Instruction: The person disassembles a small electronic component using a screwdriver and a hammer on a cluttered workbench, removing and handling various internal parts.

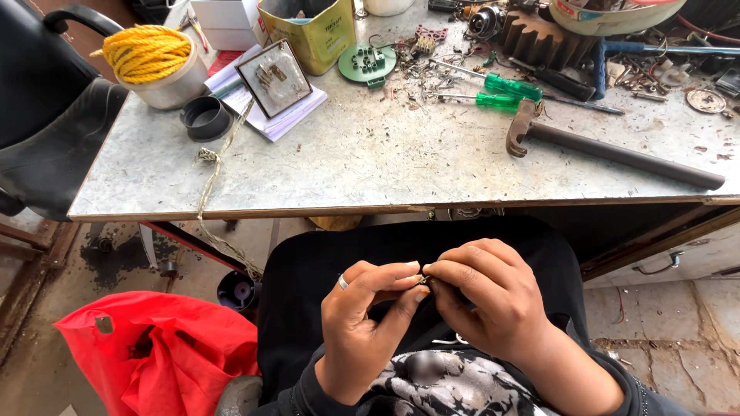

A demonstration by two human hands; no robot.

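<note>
My left hand (366,316), with a ring on one finger, and my right hand (482,296) meet over my lap, below the front edge of the metal workbench (370,166). Both pinch a tiny dark metal part (424,280) between their fingertips; it is too small to make out. My lap is covered in black cloth (324,254).
On the bench lie a hammer (601,146), two green-handled screwdrivers (505,88), a green round part (367,62), a square plate on papers (274,77), a black ring (205,117), a yellow rope coil (146,52) in a bowl and a yellow tin (312,31). A red bag (166,350) lies on the floor at left.
</note>
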